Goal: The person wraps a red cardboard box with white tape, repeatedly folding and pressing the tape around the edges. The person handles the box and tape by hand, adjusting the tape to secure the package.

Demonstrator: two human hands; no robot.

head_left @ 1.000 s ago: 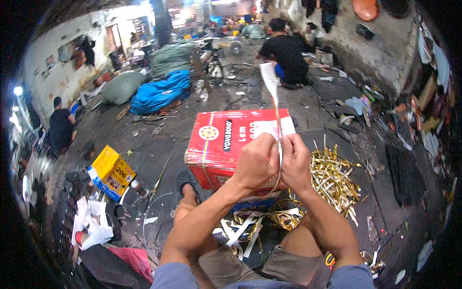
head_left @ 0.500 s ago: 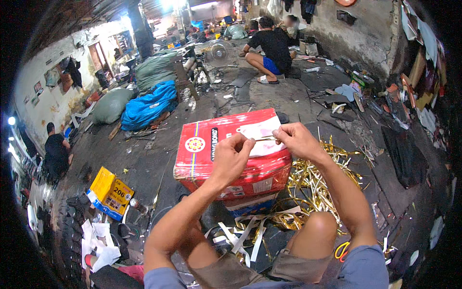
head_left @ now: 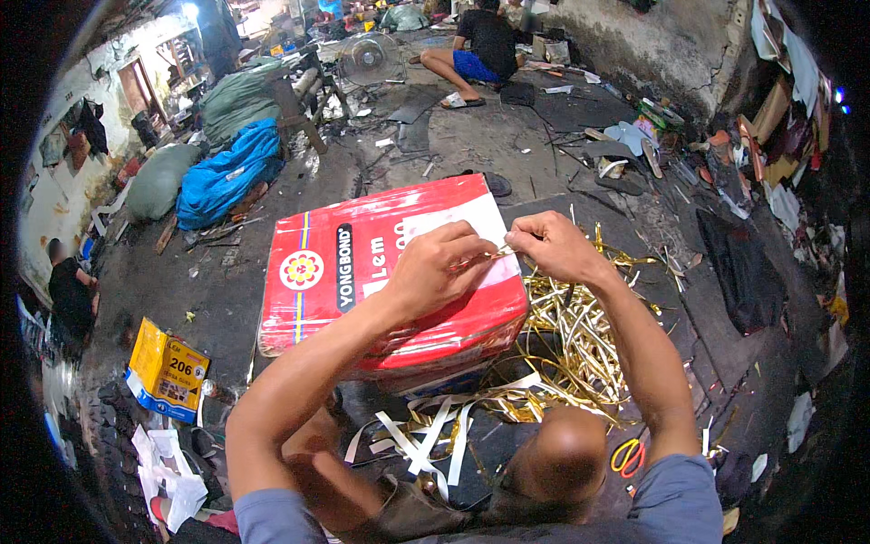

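Both hands meet above the right part of a red box point(head_left: 313, 313) wrapped in clear plastic. Between their fingertips is a thin pale gold strip point(head_left: 500, 251), only a short piece of it showing. My left hand point(head_left: 441, 269) pinches one end, its fingers curled in. Closed in the same way, my right hand point(head_left: 555, 245) grips the other end. Under the hands a white sheet point(head_left: 458, 216) with faint pinkish marks lies on the box top. A heap of gold strips point(head_left: 580, 340) lies beside the box, below my right forearm.
White strips point(head_left: 439, 440) lie between my knees and the box. Orange-handled scissors point(head_left: 627, 457) rest near my right knee. A yellow and blue carton point(head_left: 169, 370) stands at left. Farther off are a blue tarp bundle point(head_left: 231, 177), a fan point(head_left: 370, 59) and a seated person point(head_left: 485, 45).
The view has shifted, so the box sits lower and farther left. My hands have come closer together, and less of the strip shows between them.
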